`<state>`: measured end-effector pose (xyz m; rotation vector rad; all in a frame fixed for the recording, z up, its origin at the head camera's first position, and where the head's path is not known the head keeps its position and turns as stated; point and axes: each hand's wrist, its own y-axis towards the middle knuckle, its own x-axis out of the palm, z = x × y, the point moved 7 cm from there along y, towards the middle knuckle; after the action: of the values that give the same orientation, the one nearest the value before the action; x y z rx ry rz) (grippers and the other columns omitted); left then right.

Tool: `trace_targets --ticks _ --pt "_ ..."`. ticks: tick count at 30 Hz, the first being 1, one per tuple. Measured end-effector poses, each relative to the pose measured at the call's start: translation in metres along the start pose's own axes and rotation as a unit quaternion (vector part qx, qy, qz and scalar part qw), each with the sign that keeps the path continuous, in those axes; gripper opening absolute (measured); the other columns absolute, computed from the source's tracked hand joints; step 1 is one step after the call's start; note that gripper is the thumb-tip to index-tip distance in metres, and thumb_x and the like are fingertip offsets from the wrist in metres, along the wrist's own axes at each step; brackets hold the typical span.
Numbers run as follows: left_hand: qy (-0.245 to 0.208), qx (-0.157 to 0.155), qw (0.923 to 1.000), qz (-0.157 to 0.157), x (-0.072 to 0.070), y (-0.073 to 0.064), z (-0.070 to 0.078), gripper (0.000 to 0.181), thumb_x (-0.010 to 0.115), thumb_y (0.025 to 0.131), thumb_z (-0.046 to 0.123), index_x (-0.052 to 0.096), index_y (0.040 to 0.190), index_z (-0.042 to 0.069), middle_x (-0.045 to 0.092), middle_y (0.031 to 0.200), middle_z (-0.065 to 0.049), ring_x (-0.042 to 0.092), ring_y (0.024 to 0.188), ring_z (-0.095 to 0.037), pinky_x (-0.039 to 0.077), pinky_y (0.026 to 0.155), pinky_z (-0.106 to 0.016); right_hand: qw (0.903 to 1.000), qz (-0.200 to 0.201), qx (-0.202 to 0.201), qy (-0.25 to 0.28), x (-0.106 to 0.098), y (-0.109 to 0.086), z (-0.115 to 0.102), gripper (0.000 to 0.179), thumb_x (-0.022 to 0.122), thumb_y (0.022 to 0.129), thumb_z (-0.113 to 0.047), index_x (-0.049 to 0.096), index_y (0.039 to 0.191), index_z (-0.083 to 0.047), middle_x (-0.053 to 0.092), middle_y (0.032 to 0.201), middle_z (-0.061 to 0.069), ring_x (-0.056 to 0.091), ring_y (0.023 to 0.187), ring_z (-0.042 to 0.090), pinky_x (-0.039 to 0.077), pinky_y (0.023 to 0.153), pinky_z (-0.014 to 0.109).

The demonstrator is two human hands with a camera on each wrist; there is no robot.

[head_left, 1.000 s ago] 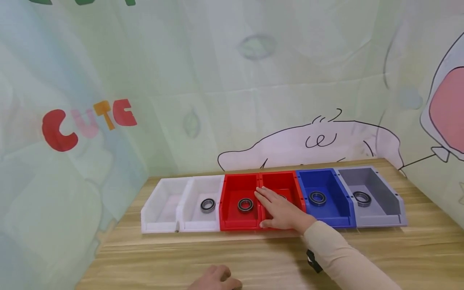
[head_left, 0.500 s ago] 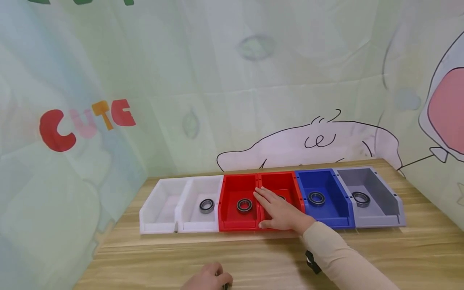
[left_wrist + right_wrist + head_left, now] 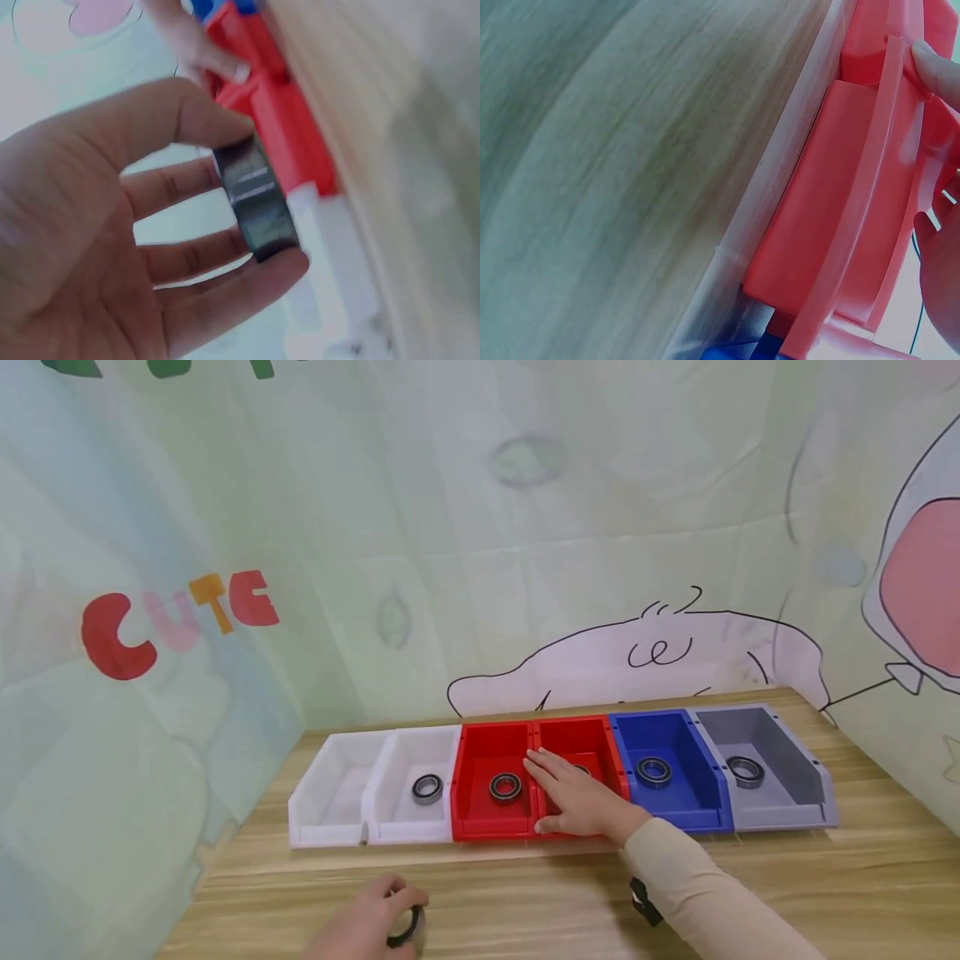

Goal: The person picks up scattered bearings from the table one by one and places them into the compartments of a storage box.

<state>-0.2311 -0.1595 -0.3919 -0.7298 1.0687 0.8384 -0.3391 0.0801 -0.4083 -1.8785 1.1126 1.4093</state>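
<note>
My left hand (image 3: 363, 920) pinches a bearing (image 3: 407, 927) over the table, in front of the white bins. In the left wrist view its thumb and fingertips span the dark steel outer edge of this ring. The right hand (image 3: 585, 797) lies with extended fingers across the right-hand red bin (image 3: 587, 733), fingertips at the divider between the two red bins. Its thumb (image 3: 936, 71) touches the red bin's rim in the right wrist view. A bearing (image 3: 582, 769) inside that bin is mostly hidden behind the hand. Another bearing (image 3: 505, 787) lies in the left-hand red bin (image 3: 495, 739).
Joined to the red bins are two white bins (image 3: 378, 840) on the left, and a blue bin (image 3: 651, 727) and a grey bin (image 3: 787, 817) on the right. Single bearings lie in the right-hand white, blue and grey bins. Behind the wooden table (image 3: 525, 893) hangs a printed curtain (image 3: 450, 552).
The left hand has moved left and further into view, and the bearing it grips now shows clearly. The right hand has stayed on the red bin.
</note>
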Motion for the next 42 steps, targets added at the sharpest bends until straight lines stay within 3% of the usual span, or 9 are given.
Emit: trace_targets --ticks 3,7,11,16,23,31,39,42 --pt "0.017 0.002 0.9985 0.052 -0.020 -0.007 -0.009 0.034 0.073 0.071 0.022 0.065 0.104 0.017 0.053 0.095 0.002 0.050 0.080 -0.011 0.046 0.064 -0.024 1.0000 0.000 -0.002 0.002 0.001 0.002 0.000 0.090 0.069 0.078 -0.042 0.020 0.148 -0.016 0.016 0.155 0.003 0.014 0.143 0.026 0.034 0.106 0.049" --pt "0.086 0.011 0.9845 0.152 -0.049 -0.013 -0.020 0.034 0.074 0.065 0.019 0.066 0.098 0.019 0.056 0.088 0.005 0.054 0.076 -0.010 0.048 0.064 -0.026 1.0000 0.006 0.005 0.002 0.001 0.003 0.002 0.091 0.070 0.077 -0.042 0.019 0.148 -0.017 0.016 0.155 0.001 0.014 0.143 0.025 0.034 0.107 0.048" --pt "0.120 -0.007 0.9747 0.188 -0.069 -0.011 -0.036 0.033 0.073 0.062 0.018 0.067 0.094 0.019 0.057 0.084 0.006 0.055 0.071 -0.008 0.047 0.062 -0.027 0.9999 0.007 0.013 0.001 0.001 0.002 0.005 0.091 0.070 0.077 -0.042 0.019 0.148 -0.017 0.016 0.155 0.001 0.014 0.143 0.025 0.033 0.107 0.048" --pt "0.099 -0.039 0.9790 0.174 -0.082 -0.003 -0.061 0.033 0.069 0.064 0.016 0.067 0.097 0.015 0.059 0.088 0.000 0.057 0.075 -0.014 0.048 0.065 -0.032 0.9998 0.007 0.021 0.002 0.000 -0.001 0.005 0.091 0.070 0.077 -0.042 0.018 0.148 -0.019 0.015 0.155 0.000 0.013 0.143 0.024 0.034 0.107 0.048" --pt "0.069 -0.066 0.9850 0.144 -0.088 0.013 -0.090 0.038 0.066 0.070 0.018 0.065 0.107 0.010 0.061 0.097 -0.009 0.056 0.078 -0.019 0.046 0.065 -0.034 0.9998 0.006 0.014 0.013 0.001 -0.004 0.001 0.090 0.069 0.078 -0.041 0.019 0.148 -0.016 0.015 0.155 0.002 0.013 0.143 0.026 0.033 0.107 0.049" --pt "0.065 -0.057 0.9827 0.164 -0.096 0.052 -0.118 0.039 0.061 0.078 0.016 0.062 0.115 0.002 0.060 0.102 -0.017 0.057 0.083 -0.025 0.045 0.066 -0.036 0.9996 0.011 0.026 0.006 -0.004 -0.004 0.004 0.090 0.071 0.077 -0.041 0.020 0.147 -0.016 0.016 0.155 0.002 0.013 0.143 0.025 0.035 0.106 0.048" --pt "0.088 -0.055 0.9860 0.130 -0.089 0.088 -0.139 0.041 0.061 0.078 0.013 0.061 0.116 -0.002 0.062 0.096 -0.019 0.056 0.083 -0.030 0.044 0.067 -0.040 0.9998 0.004 0.018 0.002 -0.001 -0.004 -0.001 0.089 0.069 0.078 -0.043 0.020 0.147 -0.015 0.016 0.155 0.002 0.013 0.143 0.025 0.033 0.108 0.048" --pt "0.090 -0.059 0.9874 0.116 -0.085 0.105 -0.147 0.042 0.061 0.078 0.012 0.060 0.116 -0.004 0.063 0.102 -0.024 0.058 0.090 -0.037 0.047 0.073 -0.045 0.9997 0.004 0.025 -0.002 -0.003 -0.004 0.001 0.090 0.069 0.077 -0.043 0.020 0.147 -0.016 0.016 0.155 0.001 0.013 0.143 0.025 0.033 0.107 0.048"
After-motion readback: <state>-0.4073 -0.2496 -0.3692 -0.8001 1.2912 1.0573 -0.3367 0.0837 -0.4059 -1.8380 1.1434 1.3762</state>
